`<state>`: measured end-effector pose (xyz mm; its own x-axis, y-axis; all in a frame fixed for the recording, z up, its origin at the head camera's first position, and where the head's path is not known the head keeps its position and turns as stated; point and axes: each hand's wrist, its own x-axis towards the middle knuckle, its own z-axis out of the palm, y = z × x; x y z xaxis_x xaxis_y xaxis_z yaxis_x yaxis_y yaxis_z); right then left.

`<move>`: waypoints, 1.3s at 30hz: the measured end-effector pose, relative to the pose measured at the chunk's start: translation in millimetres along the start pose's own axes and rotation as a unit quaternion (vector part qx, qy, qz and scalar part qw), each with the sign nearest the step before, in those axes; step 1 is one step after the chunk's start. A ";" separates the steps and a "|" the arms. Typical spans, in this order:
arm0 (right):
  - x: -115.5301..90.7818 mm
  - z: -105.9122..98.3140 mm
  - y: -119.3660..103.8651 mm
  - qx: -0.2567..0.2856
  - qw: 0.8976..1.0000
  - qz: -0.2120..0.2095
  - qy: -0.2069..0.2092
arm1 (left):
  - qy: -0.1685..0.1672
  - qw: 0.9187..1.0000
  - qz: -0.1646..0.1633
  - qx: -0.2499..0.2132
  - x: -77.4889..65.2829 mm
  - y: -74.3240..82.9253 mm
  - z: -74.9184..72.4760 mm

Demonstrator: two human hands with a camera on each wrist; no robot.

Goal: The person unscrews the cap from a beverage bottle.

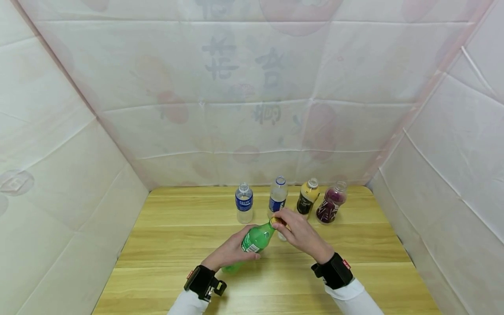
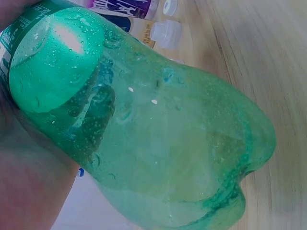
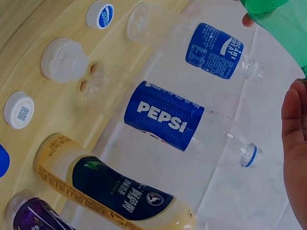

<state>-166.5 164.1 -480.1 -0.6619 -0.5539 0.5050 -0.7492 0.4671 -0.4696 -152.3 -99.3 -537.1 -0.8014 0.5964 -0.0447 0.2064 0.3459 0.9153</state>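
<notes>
A green plastic bottle [image 1: 257, 238] is tilted over the table, its neck pointing up and to the right. The left hand [image 1: 231, 253] grips it around the labelled middle. At its mouth, the right hand [image 1: 302, 234] pinches a yellow cap [image 1: 275, 220] between thumb and fingers. Seen from the left wrist, the clear green lower part of the bottle [image 2: 168, 124] has droplets on its wall. In the right wrist view only the edge of the right hand [image 3: 295, 143] shows, close to the green neck, and the cap is hidden there.
Behind the hands stand uncapped bottles: a Pocari Sweat bottle [image 1: 244, 202], a Pepsi bottle [image 1: 278, 199], a yellow bottle [image 1: 307, 197] and a purple one [image 1: 331, 204]. White caps [image 3: 19, 110] and a translucent cap [image 3: 64, 60] lie before them. A cloth wall [image 1: 244, 131] rises behind the table.
</notes>
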 end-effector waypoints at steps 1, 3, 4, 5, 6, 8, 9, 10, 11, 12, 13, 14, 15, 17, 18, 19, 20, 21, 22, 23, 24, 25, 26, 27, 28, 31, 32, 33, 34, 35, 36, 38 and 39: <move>-0.3 -0.2 0.0 -0.001 1.000 -0.001 -0.002 | 0.000 1.000 0.000 0.001 0.1 -0.2 -0.1; -0.6 -0.8 -0.2 0.000 1.000 -0.003 -0.004 | 0.000 1.000 0.001 0.001 -0.2 0.0 -0.5; -0.8 -1.2 -0.3 0.002 1.000 -0.004 -0.006 | -0.001 1.000 0.001 0.000 -0.3 -0.2 -0.5; -1.0 -1.6 -0.4 0.003 1.000 -0.005 -0.008 | -0.001 1.000 0.001 0.000 -0.5 -0.2 -0.7; -1.1 -2.0 -0.4 0.003 1.000 -0.006 -0.010 | -0.002 1.000 0.000 -0.001 -0.7 -0.2 -0.8; -1.2 -2.9 -0.6 0.003 1.000 -0.007 -0.014 | -0.005 1.000 -0.001 -0.003 -1.3 -0.4 -1.1; -1.3 -3.1 -0.5 0.002 1.000 -0.006 -0.017 | -0.005 1.000 -0.002 -0.003 -1.5 -0.4 -1.1; -1.4 -3.4 -0.3 0.001 1.000 -0.005 -0.019 | -0.006 1.000 -0.003 -0.004 -1.6 -0.9 -1.0; -1.5 -3.5 -0.2 -0.001 1.000 -0.004 -0.022 | -0.006 1.000 -0.004 -0.005 -1.8 -1.1 -0.9; -1.4 -3.7 -0.2 0.000 1.000 -0.001 -0.025 | -0.005 1.000 -0.005 -0.005 -1.8 -1.4 -0.5; -1.3 -3.8 -0.1 0.002 1.000 0.003 -0.029 | -0.002 1.000 -0.004 -0.005 -1.6 -2.0 0.0; -1.3 -3.7 -0.1 0.004 0.999 0.010 -0.031 | 0.003 1.000 -0.004 -0.003 -1.3 -2.5 0.7; -1.0 -3.5 -0.3 0.007 0.999 0.019 -0.032 | 0.010 1.000 -0.003 0.000 -0.7 -3.2 1.6; -0.6 -2.7 -0.7 0.013 0.999 0.041 -0.028 | 0.031 0.999 0.002 0.008 1.1 -4.7 4.1; -0.4 -2.0 -1.0 0.016 0.998 0.053 -0.023 | 0.047 0.999 0.007 0.015 2.2 -5.4 5.5; -0.3 -1.0 -1.3 0.017 0.998 0.064 -0.016 | 0.065 0.998 0.012 0.024 3.2 -6.0 7.0; -0.4 0.2 -1.7 0.015 0.997 0.075 -0.007 | 0.086 0.995 0.017 0.037 4.2 -6.6 8.6; -0.3 1.6 -2.3 0.012 0.996 0.087 0.002 | 0.107 0.993 0.021 0.051 5.2 -7.2 10.2; -0.2 3.2 -2.7 0.010 0.995 0.099 0.010 | 0.127 0.989 0.026 0.067 6.0 -7.8 11.9; 0.0 5.0 -3.2 0.008 0.994 0.110 0.018 | 0.146 0.985 0.029 0.082 6.7 -8.4 13.5; -0.2 6.7 -3.4 0.003 0.992 0.120 0.027 | 0.163 0.981 0.032 0.096 7.2 -8.7 15.1; -0.1 8.4 -4.1 0.001 0.991 0.132 0.036 | 0.177 0.978 0.033 0.109 7.6 -8.9 16.8; 0.2 9.9 -4.8 -0.001 0.988 0.145 0.044 | 0.188 0.974 0.035 0.122 7.7 -9.1 18.4; 0.5 11.6 -5.5 -0.004 0.986 0.156 0.052 | 0.197 0.970 0.037 0.135 8.0 -9.4 19.9; 1.0 13.1 -6.2 -0.006 0.984 0.165 0.060 | 0.205 0.967 0.039 0.146 8.2 -9.7 21.4; 2.0 17.5 -8.7 -0.025 0.979 0.183 0.080 | 0.225 0.957 0.046 0.174 8.1 -9.1 25.8; 2.5 18.7 -9.7 -0.033 0.978 0.186 0.086 | 0.231 0.954 0.048 0.184 8.1 -9.1 27.2; 2.9 19.7 -10.7 -0.041 0.977 0.188 0.091 | 0.237 0.951 0.050 0.193 8.2 -9.1 28.4; 3.4 20.6 -11.5 -0.045 0.976 0.189 0.095 | 0.242 0.948 0.051 0.201 8.3 -8.9 29.7; 3.7 21.3 -12.3 -0.049 0.975 0.191 0.100 | 0.246 0.946 0.052 0.205 8.1 -8.4 30.7; 4.3 21.7 -13.3 -0.051 0.974 0.192 0.104 | 0.250 0.943 0.054 0.212 8.2 -8.5 31.7; 5.0 22.1 -14.7 -0.055 0.973 0.197 0.109 | 0.255 0.939 0.057 0.223 8.5 -8.5 33.3; 5.3 22.3 -14.9 -0.057 0.972 0.199 0.110 | 0.256 0.938 0.056 0.226 8.6 -8.1 34.0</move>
<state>-158.4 138.8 -486.6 -0.8796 -0.1584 0.4485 -0.4223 0.6938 -0.5833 -141.8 -72.4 -558.6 -0.9009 0.2617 0.3462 0.4303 0.6429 0.6337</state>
